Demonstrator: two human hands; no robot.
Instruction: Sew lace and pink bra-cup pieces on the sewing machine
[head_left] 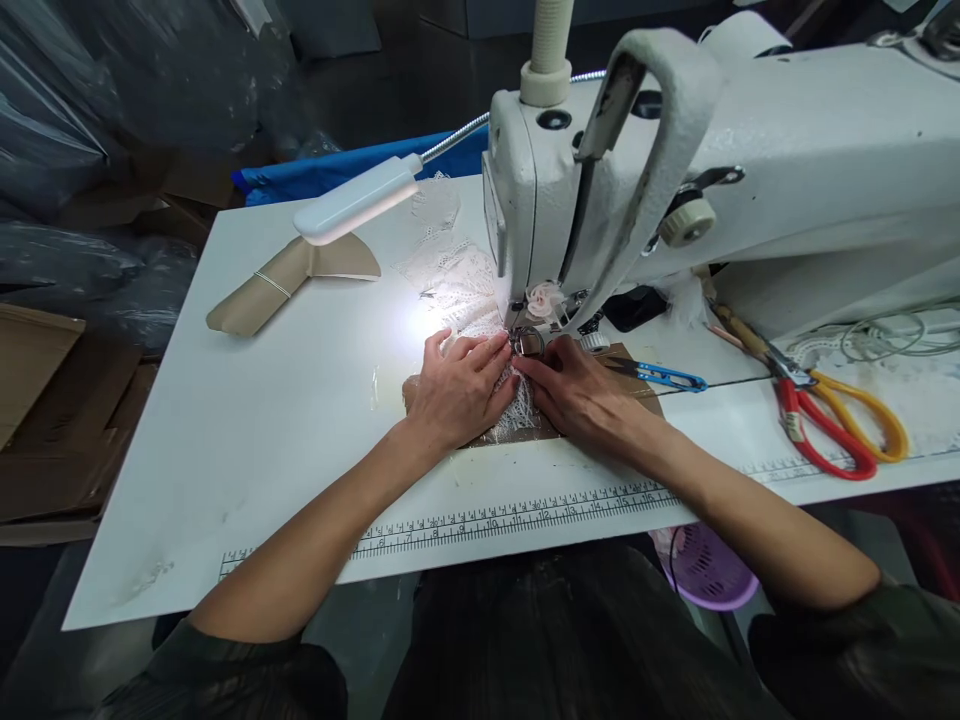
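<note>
White lace fabric (519, 402) runs under the presser foot (528, 343) of a white sewing machine (517, 180) and spreads out behind it. My left hand (459, 388) lies on the lace just left of the foot, its fingers stretched out and pressing down. Right beside the foot, my right hand (581, 395) has its fingers curled, with the thumb and index finger at the lace edge. The fingertips of that hand are partly hidden. Both hands rest over a brown taped patch (551, 425) on the white table. The needle tip cannot be made out.
Blue thread snips (667, 376) lie right of my right hand. Scissors with red and yellow handles (832, 415) lie farther right. A lamp (360, 200) hangs over a brown paper pattern bundle (274, 285). A printed ruler (495, 525) lines the front edge; a purple basket (709, 570) is below.
</note>
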